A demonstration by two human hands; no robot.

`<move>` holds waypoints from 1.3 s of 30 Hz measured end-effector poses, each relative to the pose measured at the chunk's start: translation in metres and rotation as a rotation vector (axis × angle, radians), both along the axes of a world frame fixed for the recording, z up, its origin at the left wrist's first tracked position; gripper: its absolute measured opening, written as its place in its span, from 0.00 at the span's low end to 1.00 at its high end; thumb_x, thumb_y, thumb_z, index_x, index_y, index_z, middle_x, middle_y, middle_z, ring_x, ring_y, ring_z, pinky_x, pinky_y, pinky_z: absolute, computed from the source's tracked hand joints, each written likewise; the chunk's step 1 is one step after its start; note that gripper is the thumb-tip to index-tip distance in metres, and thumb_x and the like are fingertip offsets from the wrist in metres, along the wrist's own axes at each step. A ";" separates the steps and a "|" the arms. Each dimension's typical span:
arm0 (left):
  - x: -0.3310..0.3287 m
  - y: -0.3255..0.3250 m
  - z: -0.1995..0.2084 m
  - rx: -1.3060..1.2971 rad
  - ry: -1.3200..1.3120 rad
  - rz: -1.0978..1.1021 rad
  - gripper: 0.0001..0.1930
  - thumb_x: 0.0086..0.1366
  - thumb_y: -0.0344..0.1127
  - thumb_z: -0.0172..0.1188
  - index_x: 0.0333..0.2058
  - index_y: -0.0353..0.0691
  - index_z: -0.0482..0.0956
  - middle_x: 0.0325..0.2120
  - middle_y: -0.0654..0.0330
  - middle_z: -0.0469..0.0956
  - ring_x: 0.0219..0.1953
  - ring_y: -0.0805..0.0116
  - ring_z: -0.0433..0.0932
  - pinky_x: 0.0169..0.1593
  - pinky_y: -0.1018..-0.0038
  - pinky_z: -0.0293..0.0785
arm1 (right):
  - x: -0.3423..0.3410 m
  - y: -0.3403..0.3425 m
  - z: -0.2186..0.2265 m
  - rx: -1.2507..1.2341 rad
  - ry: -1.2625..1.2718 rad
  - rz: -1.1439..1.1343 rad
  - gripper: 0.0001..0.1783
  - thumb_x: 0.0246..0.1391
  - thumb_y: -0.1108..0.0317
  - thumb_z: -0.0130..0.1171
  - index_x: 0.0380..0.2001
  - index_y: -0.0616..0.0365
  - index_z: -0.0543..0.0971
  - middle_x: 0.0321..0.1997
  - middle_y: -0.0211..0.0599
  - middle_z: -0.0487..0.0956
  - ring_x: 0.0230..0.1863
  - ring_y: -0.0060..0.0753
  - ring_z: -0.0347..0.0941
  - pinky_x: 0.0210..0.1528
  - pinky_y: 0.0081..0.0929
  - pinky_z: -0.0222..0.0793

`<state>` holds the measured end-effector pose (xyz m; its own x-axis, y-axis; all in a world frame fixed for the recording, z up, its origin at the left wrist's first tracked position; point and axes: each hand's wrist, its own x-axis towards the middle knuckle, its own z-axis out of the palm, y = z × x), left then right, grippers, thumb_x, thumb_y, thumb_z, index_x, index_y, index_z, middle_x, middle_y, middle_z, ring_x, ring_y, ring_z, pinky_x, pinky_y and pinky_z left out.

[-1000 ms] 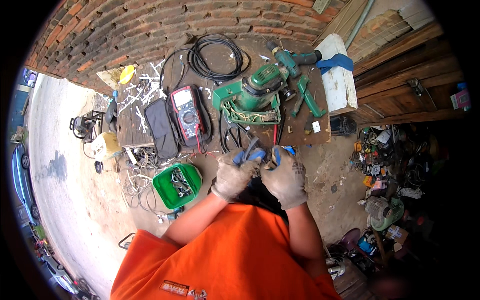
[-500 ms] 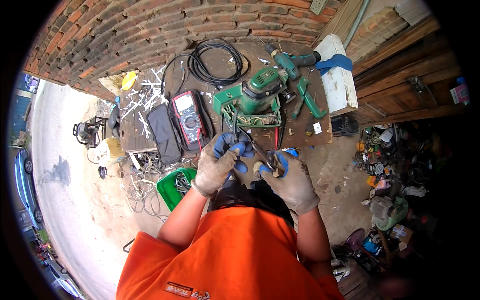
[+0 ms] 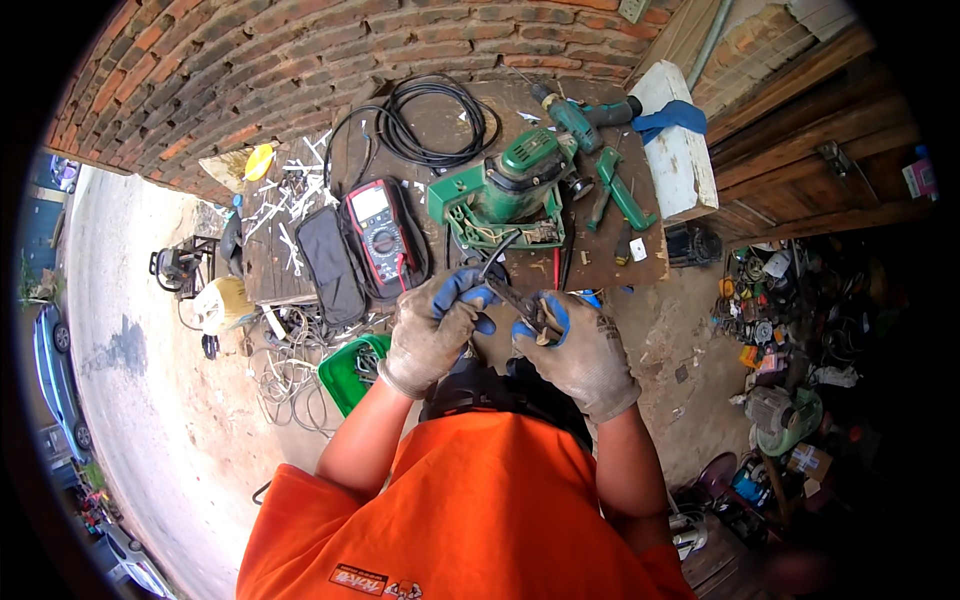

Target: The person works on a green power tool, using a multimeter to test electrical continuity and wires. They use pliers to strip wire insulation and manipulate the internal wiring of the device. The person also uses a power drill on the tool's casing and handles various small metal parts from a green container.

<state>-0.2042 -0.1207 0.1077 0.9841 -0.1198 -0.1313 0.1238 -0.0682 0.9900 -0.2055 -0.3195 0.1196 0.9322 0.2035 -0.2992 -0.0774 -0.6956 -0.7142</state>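
In front of my body, at the table's near edge, my left hand [image 3: 432,330] in a grey-and-blue work glove pinches a dark cable [image 3: 498,252]. The cable slants up toward the opened green power sander [image 3: 515,190], whose handle housing shows wires inside. My right hand [image 3: 582,358], gloved the same way, is closed round a pair of dark pliers [image 3: 522,303]. Their jaws reach the left fingertips at the cable; whether they bite on it I cannot tell.
Left of the sander lie a red multimeter [image 3: 380,235] in its case and a coiled black cable [image 3: 440,120]. A cordless drill [image 3: 575,120] and a green-handled tool [image 3: 625,195] lie to the right. A green bin [image 3: 345,378] stands below the table's left edge.
The plier jaws have come down and closer to my left fingertips. The cable now slants up to the right instead of standing nearly straight.
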 end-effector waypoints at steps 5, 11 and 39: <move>0.001 -0.002 -0.001 0.013 -0.038 0.019 0.11 0.68 0.30 0.56 0.45 0.29 0.78 0.29 0.62 0.80 0.28 0.77 0.78 0.33 0.79 0.75 | 0.001 0.001 0.010 0.048 0.036 -0.028 0.19 0.46 0.55 0.67 0.34 0.58 0.76 0.33 0.44 0.79 0.35 0.48 0.79 0.37 0.39 0.75; 0.004 -0.004 0.000 0.136 -0.142 0.005 0.10 0.67 0.28 0.56 0.45 0.30 0.78 0.28 0.62 0.80 0.27 0.78 0.78 0.32 0.79 0.74 | 0.002 -0.003 0.009 0.018 0.024 -0.012 0.19 0.47 0.55 0.66 0.32 0.59 0.75 0.31 0.43 0.78 0.33 0.47 0.77 0.36 0.40 0.73; 0.012 -0.001 0.034 0.231 -0.055 -0.127 0.13 0.58 0.37 0.67 0.28 0.35 0.73 0.15 0.64 0.68 0.20 0.75 0.65 0.25 0.73 0.65 | 0.008 0.004 0.006 0.084 0.096 -0.023 0.13 0.50 0.61 0.64 0.31 0.59 0.77 0.25 0.43 0.78 0.27 0.41 0.77 0.31 0.35 0.71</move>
